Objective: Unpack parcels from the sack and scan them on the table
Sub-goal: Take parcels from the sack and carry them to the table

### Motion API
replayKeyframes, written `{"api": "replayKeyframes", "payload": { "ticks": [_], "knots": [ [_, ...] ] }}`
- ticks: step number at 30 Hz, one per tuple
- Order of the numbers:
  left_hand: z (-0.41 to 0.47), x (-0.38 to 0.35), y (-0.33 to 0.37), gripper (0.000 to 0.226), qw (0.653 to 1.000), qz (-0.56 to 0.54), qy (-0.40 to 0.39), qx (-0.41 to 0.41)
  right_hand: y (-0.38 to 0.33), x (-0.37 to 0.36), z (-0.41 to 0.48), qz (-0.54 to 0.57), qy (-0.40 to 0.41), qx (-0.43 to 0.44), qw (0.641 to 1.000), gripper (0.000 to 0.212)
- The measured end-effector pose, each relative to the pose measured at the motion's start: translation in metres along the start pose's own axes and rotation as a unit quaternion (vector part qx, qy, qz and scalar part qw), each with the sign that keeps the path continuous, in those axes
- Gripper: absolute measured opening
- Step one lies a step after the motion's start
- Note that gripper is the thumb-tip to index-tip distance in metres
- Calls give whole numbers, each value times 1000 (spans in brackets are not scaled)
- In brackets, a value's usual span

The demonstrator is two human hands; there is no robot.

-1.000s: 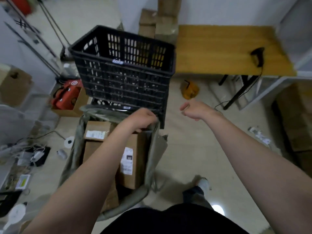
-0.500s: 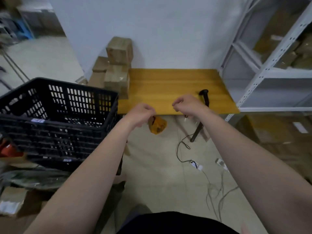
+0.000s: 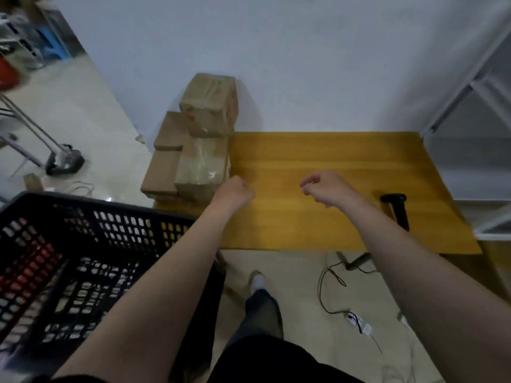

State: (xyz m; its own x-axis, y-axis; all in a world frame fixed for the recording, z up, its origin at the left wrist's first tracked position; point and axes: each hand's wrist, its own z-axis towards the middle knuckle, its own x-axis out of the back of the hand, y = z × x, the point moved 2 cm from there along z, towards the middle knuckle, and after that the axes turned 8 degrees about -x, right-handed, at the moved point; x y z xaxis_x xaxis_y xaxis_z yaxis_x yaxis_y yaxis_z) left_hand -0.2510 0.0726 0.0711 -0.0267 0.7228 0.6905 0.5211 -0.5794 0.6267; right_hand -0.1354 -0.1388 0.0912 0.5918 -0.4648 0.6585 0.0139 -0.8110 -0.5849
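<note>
L hand [image 3: 235, 192] clenched, R hand [image 3: 327, 189] loosely curled, both seemingly empty; take scanner [image 3: 395, 210] by its handle off table [image 3: 304, 150] w/ R.

You have one yellow desk [image 3: 318, 150] in front of you, with one black barcode scanner [image 3: 396, 208] on it. As far as you can see, four cardboard boxes [image 3: 203, 167] are stacked at its left end. There is one black plastic crate [image 3: 124, 233] and one white shelving rack [image 3: 456, 167].
</note>
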Motion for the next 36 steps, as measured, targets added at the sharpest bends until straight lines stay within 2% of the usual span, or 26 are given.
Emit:
{"api": "replayKeyframes", "payload": {
  "ticks": [2,5,8,11,14,21,27,33,36],
  "knots": [
    [50,24,-13,56,999,-14,8,34,-28,-3,51,6,-14,-10,1000,17],
    [115,55,-39,72,992,-49,62,99,-65,-7,118,-3,-37,-19,999,17],
    [168,76,-65,102,977,-52,91,185,-86,-15,172,-16,-61,-34,997,18],
    [206,79,-87,129,960,11,48,277,-98,-25,213,-24,-87,-43,995,16],
    [224,72,-104,140,950,43,17,309,-106,-34,244,-33,-112,-54,992,15],
    [244,60,-119,156,943,76,-5,324,-118,-49,285,-35,-160,-77,983,18],
    [242,52,-111,154,944,105,-21,312,-107,-51,290,-39,-174,-80,981,18],
    [215,10,-60,145,962,81,-55,256,-66,-35,276,-46,-175,-102,978,18],
    [211,-19,-28,142,980,4,-67,187,-31,-21,265,-58,-171,-127,975,16]
  ]
}}
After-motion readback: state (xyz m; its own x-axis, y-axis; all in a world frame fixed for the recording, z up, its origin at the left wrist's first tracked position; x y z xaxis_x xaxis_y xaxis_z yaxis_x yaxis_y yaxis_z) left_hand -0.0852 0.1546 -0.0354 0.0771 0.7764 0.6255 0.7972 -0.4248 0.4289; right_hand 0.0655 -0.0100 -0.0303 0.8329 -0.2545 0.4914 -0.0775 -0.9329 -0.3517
